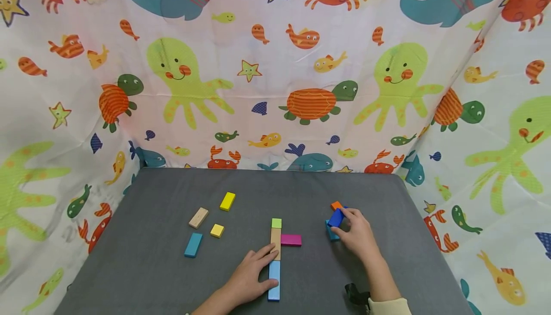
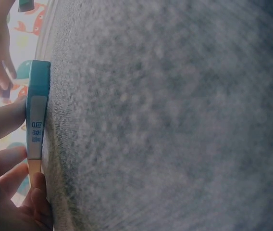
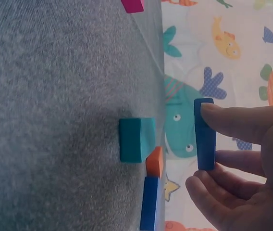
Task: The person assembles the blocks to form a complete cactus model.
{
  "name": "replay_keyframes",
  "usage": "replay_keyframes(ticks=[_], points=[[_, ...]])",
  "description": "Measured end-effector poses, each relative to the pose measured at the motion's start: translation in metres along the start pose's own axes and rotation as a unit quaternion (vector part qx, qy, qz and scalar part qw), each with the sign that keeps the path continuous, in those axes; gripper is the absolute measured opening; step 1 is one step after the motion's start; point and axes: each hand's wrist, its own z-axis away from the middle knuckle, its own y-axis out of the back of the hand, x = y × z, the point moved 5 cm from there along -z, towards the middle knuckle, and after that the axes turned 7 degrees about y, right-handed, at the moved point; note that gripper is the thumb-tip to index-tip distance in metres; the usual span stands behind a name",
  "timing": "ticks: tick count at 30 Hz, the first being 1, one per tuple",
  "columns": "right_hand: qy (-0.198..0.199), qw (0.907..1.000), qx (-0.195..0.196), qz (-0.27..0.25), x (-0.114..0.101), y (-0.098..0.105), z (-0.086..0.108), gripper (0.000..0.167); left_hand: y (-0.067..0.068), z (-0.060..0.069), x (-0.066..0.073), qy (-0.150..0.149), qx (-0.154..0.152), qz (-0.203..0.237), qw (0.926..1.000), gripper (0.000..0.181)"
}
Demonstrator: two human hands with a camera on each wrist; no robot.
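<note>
Head view: four blocks [image 1: 276,236] joined, my left hand [image 1: 252,276] spread there, right hand [image 1: 358,234] pinching a blue block [image 1: 336,218], loose blocks [image 1: 193,245] probably left.

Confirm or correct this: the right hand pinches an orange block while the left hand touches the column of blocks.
Not orange: the right hand pinches a blue block, as the right wrist view shows. The left hand does touch the column of blocks.
</note>
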Motion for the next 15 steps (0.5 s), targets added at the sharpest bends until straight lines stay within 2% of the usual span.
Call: replay_keyframes(ticks=[6, 15], points=[[0.035, 0.9993, -0.007, 0.008, -0.008, -0.004, -0.003, 0.069, 0.001, 0.000, 0.000, -0.002, 0.004, 0.001, 1.0000, 0.072], [0.044, 0.9988, -0.016, 0.013, -0.017, -0.012, -0.005, 0.069, 0.001, 0.001, 0.002, -0.007, 0.005, -0.001, 1.0000, 0.072]])
